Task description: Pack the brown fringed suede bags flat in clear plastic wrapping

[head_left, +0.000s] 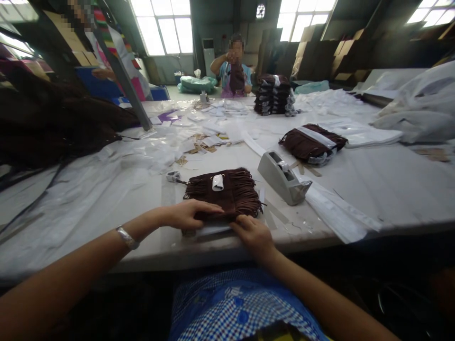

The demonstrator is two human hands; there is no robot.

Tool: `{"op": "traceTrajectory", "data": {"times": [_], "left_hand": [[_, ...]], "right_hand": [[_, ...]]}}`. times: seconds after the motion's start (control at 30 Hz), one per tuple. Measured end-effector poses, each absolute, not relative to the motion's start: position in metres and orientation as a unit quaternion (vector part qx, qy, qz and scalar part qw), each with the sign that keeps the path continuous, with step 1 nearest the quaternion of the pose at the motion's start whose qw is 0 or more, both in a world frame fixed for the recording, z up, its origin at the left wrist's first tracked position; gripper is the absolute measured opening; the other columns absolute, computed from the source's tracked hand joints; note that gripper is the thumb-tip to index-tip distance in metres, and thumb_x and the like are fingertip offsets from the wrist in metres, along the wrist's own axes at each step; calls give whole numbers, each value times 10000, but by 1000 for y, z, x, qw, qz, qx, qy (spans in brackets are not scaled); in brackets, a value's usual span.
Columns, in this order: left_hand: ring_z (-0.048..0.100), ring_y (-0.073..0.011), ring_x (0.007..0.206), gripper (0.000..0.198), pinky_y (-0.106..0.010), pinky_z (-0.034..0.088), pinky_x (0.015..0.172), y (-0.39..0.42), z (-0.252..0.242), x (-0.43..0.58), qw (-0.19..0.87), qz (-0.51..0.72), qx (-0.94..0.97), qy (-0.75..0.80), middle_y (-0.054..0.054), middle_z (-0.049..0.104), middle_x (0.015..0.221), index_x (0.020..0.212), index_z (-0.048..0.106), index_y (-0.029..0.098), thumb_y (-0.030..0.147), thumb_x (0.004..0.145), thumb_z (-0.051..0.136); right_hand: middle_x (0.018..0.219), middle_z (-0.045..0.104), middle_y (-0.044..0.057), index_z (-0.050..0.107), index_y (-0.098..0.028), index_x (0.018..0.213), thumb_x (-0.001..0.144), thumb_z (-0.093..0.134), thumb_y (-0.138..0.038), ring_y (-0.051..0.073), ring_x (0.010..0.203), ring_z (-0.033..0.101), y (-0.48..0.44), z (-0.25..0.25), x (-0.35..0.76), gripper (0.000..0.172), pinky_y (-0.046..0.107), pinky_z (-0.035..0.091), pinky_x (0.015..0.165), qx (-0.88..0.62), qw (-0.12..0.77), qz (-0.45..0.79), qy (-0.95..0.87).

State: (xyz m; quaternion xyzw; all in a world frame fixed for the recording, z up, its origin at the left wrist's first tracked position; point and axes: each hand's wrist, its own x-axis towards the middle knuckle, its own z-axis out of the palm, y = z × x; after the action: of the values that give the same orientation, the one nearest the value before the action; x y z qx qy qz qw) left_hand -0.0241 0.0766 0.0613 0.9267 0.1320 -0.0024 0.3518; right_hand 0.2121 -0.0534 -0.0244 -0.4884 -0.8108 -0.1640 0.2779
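A dark brown fringed piece (227, 193) lies folded on the white-covered table in front of me, with strands along both sides. A white-wrapped fitting (218, 183) sits on its upper face, and a small plastic-wrapped piece (173, 176) sticks out at its far left corner. My left hand (188, 214) is closed on its near edge, fingers on top and thumb below. Beside it my right hand (254, 234) pinches the same edge, knuckles up. Under that edge a pale sheet (213, 229) shows partly. A grey tape dispenser (282, 177) stands just right of the piece.
Another brown fringed bundle (309, 143) with a white band lies behind the dispenser. Farther back is a tall stack of bundles (272, 94). White strips (337, 213), plastic and paper scraps litter the table (401, 189). A metal post (124, 71) rises at left. A co-worker (236, 73) is opposite.
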Motion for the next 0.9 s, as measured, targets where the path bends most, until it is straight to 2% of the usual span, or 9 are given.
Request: {"op": "traceTrajectory", "data": {"times": [0.07,0.13,0.2,0.23,0.33,0.47,0.63,0.8,0.9], "left_hand": [[490,-229,1325,611,-349,389,1106,60,53,-22,276,23,948,155,-66,496,1467,1432,460,260,213,843,618],[495,-272,1320,570,-445,386,1111,40,38,-20,163,58,966,193,-97,482,1474,1415,480,274,334,870,637],[486,-288,1327,491,-548,322,1136,23,19,-18,50,104,972,207,-112,498,1458,1404,490,257,290,921,574],[478,-276,1335,463,-560,300,1147,16,10,-17,7,128,971,202,-113,512,1445,1408,482,234,232,947,522],[449,-231,1359,460,-482,344,1153,2,-14,-16,-68,186,963,181,-115,530,1427,1426,447,152,104,971,399],[483,-236,1332,449,-446,412,1115,-9,-25,-10,-114,239,944,199,-120,562,1394,1408,463,109,78,967,382],[526,-255,1294,444,-454,441,1081,-20,-23,0,-116,246,931,245,-117,548,1407,1382,514,148,83,963,380],[532,-247,1288,513,-423,395,1116,-16,-30,1,-110,259,928,245,-91,524,1434,1405,506,181,49,926,374],[541,-220,1279,565,-385,322,1164,-10,-38,0,-104,279,924,241,-66,527,1436,1415,499,201,23,894,371]], "right_hand": [[1000,689,85,704,-184,1055,955,515,-160,189,798,613,-59,-30,213,215,298,489,713,-496,284,-142,-808],[1060,697,108,687,-154,1110,973,468,-146,195,886,645,-68,-34,218,259,295,523,779,-488,301,-125,-810],[1109,702,112,668,-150,1165,978,445,-126,199,973,653,-77,-36,225,292,307,533,850,-474,322,-112,-812],[1121,706,104,660,-160,1186,974,451,-118,199,996,652,-80,-36,229,300,318,534,872,-466,332,-107,-813],[1142,715,67,634,-205,1246,953,504,-109,195,1020,644,-83,-32,236,334,352,523,919,-440,352,-100,-820],[1230,681,64,573,-222,1334,964,506,-127,199,1142,594,-70,-28,240,388,409,470,1024,-416,344,-95,-837],[1204,693,76,602,-225,1297,964,526,-164,193,1069,619,-56,-26,240,347,385,532,928,-421,346,-51,-837],[1140,720,52,649,-210,1199,946,538,-149,153,1039,649,-62,7,265,283,321,530,930,-373,350,0,-859],[1107,723,48,679,-231,1128,941,554,-183,154,1009,665,-68,32,316,230,309,522,927,-505,411,-13,-759]]}}
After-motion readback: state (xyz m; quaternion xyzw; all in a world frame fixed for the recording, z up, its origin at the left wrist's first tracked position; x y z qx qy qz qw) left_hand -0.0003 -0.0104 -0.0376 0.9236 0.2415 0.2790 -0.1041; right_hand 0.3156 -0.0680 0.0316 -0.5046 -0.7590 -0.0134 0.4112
